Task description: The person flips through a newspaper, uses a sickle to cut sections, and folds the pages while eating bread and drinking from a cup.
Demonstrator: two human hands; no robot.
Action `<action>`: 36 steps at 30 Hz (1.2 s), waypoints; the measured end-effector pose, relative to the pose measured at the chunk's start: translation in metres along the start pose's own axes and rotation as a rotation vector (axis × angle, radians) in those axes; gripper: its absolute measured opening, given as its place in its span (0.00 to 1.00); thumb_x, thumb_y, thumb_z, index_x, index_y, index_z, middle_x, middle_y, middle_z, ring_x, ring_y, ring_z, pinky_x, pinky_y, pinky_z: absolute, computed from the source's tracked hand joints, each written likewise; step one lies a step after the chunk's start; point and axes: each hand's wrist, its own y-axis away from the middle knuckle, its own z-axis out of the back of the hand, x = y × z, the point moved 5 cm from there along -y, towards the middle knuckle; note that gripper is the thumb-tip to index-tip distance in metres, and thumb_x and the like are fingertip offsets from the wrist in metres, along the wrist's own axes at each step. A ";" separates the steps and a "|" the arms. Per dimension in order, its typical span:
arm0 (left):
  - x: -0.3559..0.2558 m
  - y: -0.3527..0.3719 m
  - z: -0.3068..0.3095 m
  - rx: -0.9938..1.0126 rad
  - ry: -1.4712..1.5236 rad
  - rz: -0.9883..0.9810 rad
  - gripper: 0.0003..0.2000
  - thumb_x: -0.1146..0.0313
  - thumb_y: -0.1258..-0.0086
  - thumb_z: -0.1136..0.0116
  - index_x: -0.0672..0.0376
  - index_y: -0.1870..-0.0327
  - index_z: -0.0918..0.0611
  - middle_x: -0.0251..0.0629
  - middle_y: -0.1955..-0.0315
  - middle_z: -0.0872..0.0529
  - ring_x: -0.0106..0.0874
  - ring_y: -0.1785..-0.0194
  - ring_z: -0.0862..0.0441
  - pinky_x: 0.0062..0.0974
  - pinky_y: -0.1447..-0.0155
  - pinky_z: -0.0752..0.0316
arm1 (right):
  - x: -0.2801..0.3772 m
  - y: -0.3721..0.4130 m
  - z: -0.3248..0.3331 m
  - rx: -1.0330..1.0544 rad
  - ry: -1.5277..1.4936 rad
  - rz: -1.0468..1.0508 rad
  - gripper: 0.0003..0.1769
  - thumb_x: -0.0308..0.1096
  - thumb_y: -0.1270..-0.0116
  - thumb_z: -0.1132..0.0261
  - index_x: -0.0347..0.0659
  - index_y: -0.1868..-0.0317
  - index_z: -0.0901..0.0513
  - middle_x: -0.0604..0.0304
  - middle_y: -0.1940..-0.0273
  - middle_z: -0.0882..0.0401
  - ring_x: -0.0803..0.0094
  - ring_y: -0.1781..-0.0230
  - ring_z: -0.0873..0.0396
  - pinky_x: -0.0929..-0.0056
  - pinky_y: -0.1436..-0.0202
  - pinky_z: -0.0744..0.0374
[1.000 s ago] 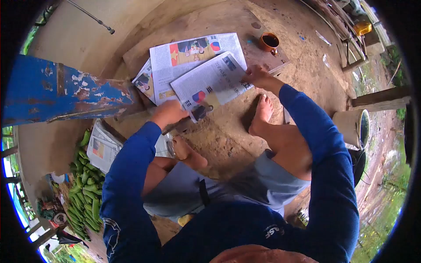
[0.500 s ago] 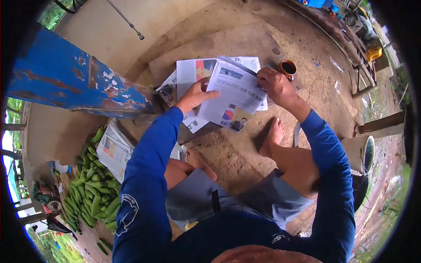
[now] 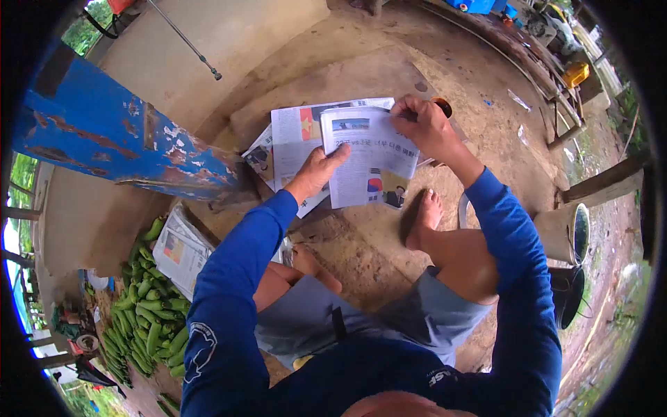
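A folded newspaper [image 3: 361, 156] with printed text and small colour pictures is held up between my two hands. My left hand [image 3: 321, 170] grips its left edge, thumb on the front and the other fingers hidden behind. At the upper right corner my right hand [image 3: 425, 126] is closed, fingers pinched at the paper's edge. More newspaper sheets [image 3: 286, 135] lie under and to the left of it on a flat brown board [image 3: 333, 87]. Just beyond my right hand is a brown cup [image 3: 442, 106], partly hidden by that hand.
Left of me lie a heap of long green vegetables [image 3: 149, 309] and another newspaper stack [image 3: 175, 251]. A peeling blue post [image 3: 125, 135] stands at the left. A curved metal strip [image 3: 463, 210] lies beside my right foot, and a pale bucket [image 3: 554, 234] lies further right.
The held newspaper has turned more upright and shifted slightly left. My right hand has moved up and left along its top edge, now covering part of the cup.
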 end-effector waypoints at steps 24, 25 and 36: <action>-0.110 0.048 0.012 -0.029 0.034 -0.291 0.21 0.71 0.24 0.34 0.61 0.33 0.22 0.35 0.40 0.16 0.28 0.38 0.21 0.32 0.32 0.26 | 0.044 0.010 0.006 0.248 -0.920 -0.197 0.24 0.35 0.33 0.23 0.34 0.39 0.16 0.54 0.47 0.11 0.68 0.48 0.14 0.66 0.40 0.17; -0.114 0.052 0.011 -0.045 0.004 -0.298 0.20 0.71 0.24 0.34 0.61 0.33 0.22 0.35 0.41 0.15 0.27 0.39 0.20 0.31 0.32 0.26 | 0.045 0.010 0.007 0.216 -0.891 -0.215 0.23 0.35 0.32 0.23 0.34 0.40 0.15 0.55 0.48 0.10 0.68 0.50 0.13 0.67 0.42 0.16; -0.128 0.058 0.017 -0.173 0.021 -0.342 0.13 0.70 0.24 0.34 0.61 0.41 0.14 0.31 0.50 0.11 0.21 0.48 0.18 0.25 0.41 0.22 | 0.045 -0.001 0.007 0.113 -0.699 -0.109 0.20 0.38 0.29 0.26 0.34 0.43 0.14 0.56 0.51 0.10 0.71 0.55 0.13 0.68 0.47 0.14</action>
